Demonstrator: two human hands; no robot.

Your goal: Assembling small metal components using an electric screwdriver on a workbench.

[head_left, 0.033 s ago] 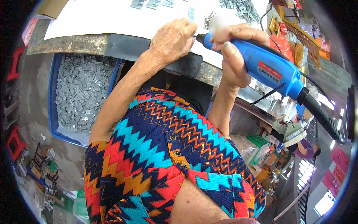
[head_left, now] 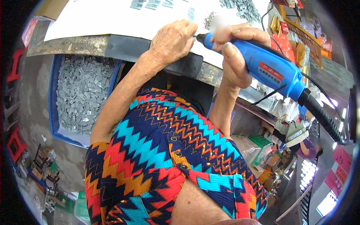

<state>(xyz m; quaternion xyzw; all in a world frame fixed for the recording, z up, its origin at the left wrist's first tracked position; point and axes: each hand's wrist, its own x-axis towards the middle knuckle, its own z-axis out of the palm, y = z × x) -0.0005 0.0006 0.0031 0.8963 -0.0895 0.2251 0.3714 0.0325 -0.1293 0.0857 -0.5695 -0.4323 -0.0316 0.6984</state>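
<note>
Over counter (head_left: 84, 45): your right hand (head_left: 237, 65) grips blue power driver (head_left: 258, 58), likely rigid, hefty, best held mid-barrel; left hand (head_left: 173, 39) curled, contents hidden.

Bright, washed-out white tabletop (head_left: 107, 19), fisheye-bent edges, black corners, blurred patch

From the wearer's head, the left fisheye camera looks steeply down, past the patterned shirt (head_left: 150, 146), onto the left hand (head_left: 174, 39), right hand (head_left: 240, 69) and tabletop (head_left: 82, 45) close below, bending straight edges toward its dark rim.
</note>
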